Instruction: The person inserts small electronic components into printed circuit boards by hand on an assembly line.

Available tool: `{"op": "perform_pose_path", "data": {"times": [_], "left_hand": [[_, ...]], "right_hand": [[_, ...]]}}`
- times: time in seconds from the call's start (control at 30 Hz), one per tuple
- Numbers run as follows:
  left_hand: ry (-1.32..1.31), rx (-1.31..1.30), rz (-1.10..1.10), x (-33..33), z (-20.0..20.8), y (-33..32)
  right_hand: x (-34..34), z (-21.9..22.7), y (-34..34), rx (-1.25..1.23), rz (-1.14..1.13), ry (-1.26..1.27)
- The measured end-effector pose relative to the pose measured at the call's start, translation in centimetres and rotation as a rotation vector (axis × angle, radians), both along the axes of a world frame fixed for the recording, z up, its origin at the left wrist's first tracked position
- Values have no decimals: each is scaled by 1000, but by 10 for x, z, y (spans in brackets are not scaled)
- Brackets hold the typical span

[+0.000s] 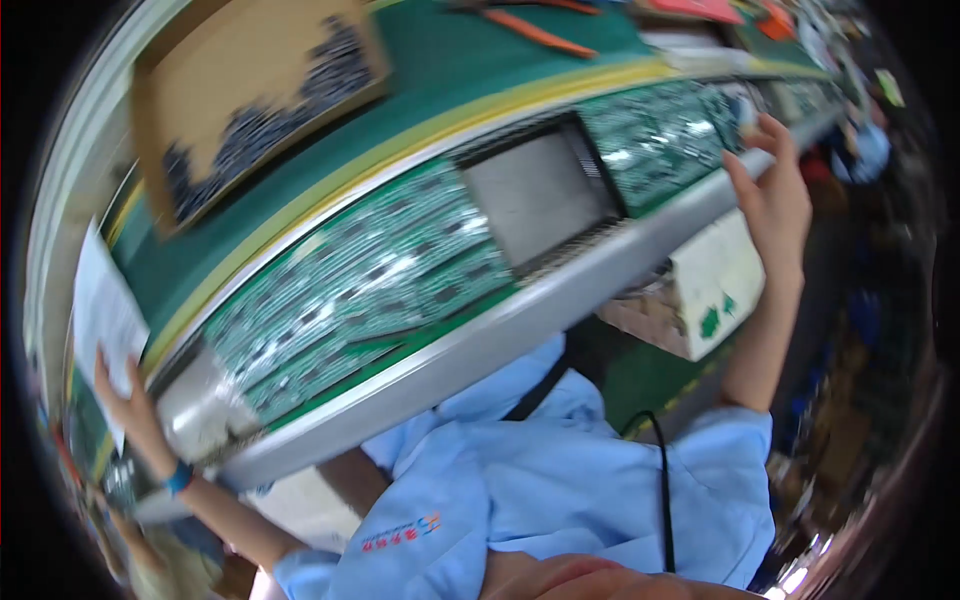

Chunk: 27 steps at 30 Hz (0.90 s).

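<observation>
My left hand reaches to the far left end of the line, with a blue band at its wrist. Its fingers are apart, over the lower part of a white sheet of paper; whether they touch it I cannot tell. A large green circuit board panel lies on the conveyor just right of this hand. My right hand is raised at the right, by the conveyor's near rail, thumb and fingers apart with nothing visible between them. Close to its fingertips is a second green circuit board panel, partly blurred.
Between the panels a grey metal surface shows. A cardboard tray of small dark parts rests on the green bench behind, near an orange-handled tool. A white box stands below the rail. Other people are at right and lower left.
</observation>
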<state>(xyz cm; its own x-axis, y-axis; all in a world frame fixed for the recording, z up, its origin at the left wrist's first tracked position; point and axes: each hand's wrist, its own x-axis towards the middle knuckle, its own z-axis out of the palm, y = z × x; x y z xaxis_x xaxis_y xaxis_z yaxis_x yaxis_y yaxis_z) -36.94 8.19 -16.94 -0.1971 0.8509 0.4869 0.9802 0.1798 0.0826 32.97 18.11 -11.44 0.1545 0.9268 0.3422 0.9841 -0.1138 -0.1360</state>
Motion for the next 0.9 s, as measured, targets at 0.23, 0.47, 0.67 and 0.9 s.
{"op": "perform_pose_path", "data": {"times": [0.23, 0.47, 0.67, 0.9], "left_hand": [[-85, -96, 103, -69, -31, 22], [-218, -184, 139, -46, -32, 16], [-162, -223, 47, -40, -28, 17], [-396, -309, -63, -25, -16, 3]], "right_hand": [[62, -13, 0, -32, -218, -69], [55, -29, 16, -85, -177, -24], [44, -34, 21, -130, -199, -22], [40, -40, 25, -179, -196, -59]]}}
